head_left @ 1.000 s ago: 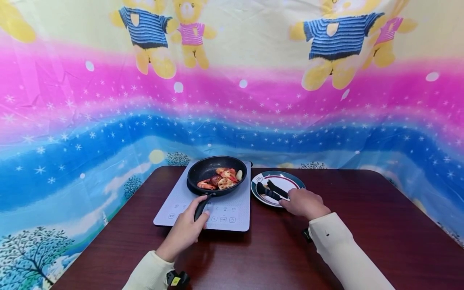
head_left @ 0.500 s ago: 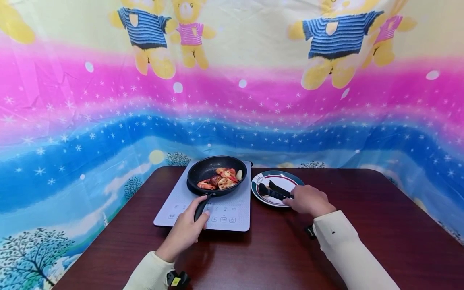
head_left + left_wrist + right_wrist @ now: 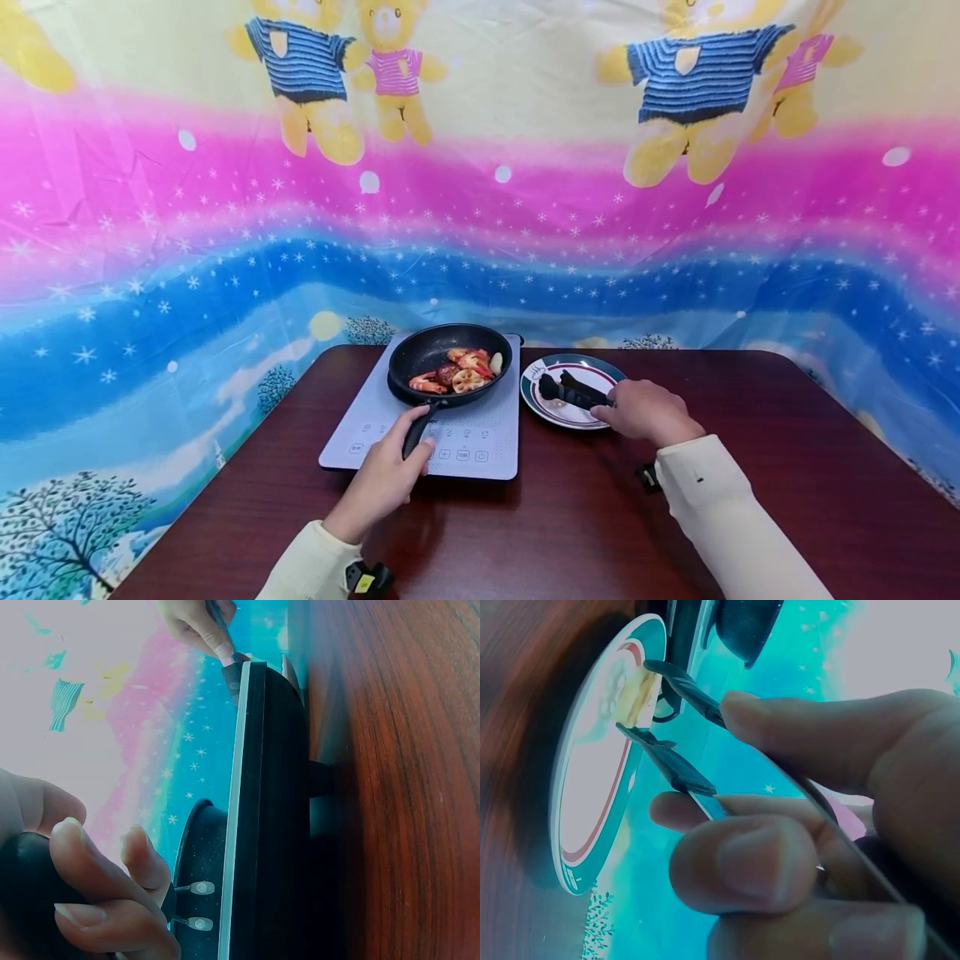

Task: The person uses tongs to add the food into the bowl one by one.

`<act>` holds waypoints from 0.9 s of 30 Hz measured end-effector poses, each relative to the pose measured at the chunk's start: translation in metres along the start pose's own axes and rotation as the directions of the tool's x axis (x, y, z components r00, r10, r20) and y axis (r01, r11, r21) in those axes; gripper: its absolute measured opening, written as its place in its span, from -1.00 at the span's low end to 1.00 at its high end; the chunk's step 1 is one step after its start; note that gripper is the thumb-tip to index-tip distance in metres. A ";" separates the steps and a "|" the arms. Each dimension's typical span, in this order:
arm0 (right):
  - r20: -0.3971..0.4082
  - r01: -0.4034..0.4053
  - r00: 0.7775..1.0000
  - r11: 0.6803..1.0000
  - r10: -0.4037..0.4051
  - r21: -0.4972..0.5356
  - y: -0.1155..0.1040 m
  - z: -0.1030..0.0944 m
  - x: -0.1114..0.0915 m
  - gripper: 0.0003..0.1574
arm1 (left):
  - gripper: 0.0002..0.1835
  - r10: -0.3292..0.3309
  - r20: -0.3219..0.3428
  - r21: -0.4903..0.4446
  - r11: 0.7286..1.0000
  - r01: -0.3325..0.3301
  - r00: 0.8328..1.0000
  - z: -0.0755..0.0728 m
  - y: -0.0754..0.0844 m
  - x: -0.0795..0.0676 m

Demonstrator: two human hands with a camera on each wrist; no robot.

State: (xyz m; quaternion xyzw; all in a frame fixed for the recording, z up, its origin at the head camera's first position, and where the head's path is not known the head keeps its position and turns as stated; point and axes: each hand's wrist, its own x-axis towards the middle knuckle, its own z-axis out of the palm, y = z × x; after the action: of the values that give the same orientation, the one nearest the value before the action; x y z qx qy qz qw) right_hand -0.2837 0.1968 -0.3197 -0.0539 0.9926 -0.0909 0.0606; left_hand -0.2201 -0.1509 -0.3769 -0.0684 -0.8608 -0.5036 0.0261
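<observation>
My left hand [image 3: 390,467] grips the black handle of a frying pan [image 3: 420,346], which sits on a white induction cooker [image 3: 352,417]. Inside the pan lie shrimp [image 3: 427,382], a lotus root slice [image 3: 468,381] and other food pieces. My right hand [image 3: 648,412] holds black-tipped tongs [image 3: 573,392] over a plate [image 3: 607,367] with a green rim. In the right wrist view the tongs' two tips stand apart, near a yellowish piece of food [image 3: 636,697] on the plate. Whether the tips touch it I cannot tell.
The plate stands to the right of the cooker on a dark wooden table [image 3: 570,533]. Behind the table hangs a patterned cloth [image 3: 525,250] with bears and snowflakes. A band with a small device sits on each wrist.
My right hand has shifted a little to the right, and the tongs' tips have moved the same way over the plate. The left hand and the pan have stayed put.
</observation>
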 end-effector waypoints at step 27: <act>-0.248 0.219 0.955 0.953 -0.165 0.208 -0.034 0.011 -0.001 -0.25 | -0.45 -0.008 0.003 0.006 1.000 0.008 1.000 0.000 0.001 0.000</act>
State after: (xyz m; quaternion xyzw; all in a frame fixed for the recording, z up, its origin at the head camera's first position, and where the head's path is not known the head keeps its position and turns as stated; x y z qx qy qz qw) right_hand -0.2777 0.1615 -0.3236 -0.1326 0.9653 -0.2179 -0.0567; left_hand -0.2201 -0.1504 -0.3763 -0.0657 -0.8628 -0.5008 0.0229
